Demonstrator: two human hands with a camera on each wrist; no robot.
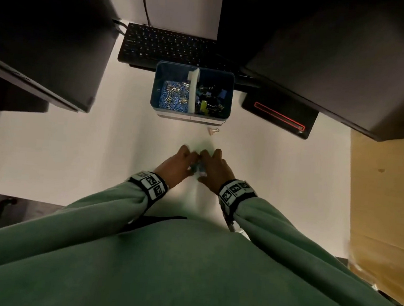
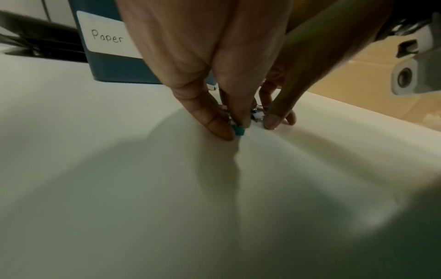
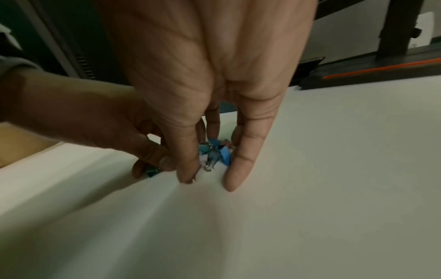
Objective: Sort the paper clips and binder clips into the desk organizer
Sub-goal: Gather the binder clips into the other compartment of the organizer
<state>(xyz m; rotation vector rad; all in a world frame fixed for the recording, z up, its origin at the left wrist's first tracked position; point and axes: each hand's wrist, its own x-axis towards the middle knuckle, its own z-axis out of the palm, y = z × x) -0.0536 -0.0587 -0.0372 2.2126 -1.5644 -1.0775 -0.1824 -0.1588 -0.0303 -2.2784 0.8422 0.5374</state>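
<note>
White desk point(image 1: 72, 160), both hands cupping binder clips point(image 3: 216, 152), organizer point(image 1: 157, 91) nearby

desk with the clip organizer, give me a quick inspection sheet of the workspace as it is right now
Surface: white desk, dimly lit.
Job's things: blue organizer holds paper clips left of its divider and binder clips right of it; a small pile of binder clips lies between the hands; one loose clip lies in front of the organizer.
Clutter: brown cardboard on the right.
Grippers: left hand and right hand gather the pile with their fingertips.
Cables: a dark cable behind the keyboard.
Surroundings: dark monitors on both sides.
</note>
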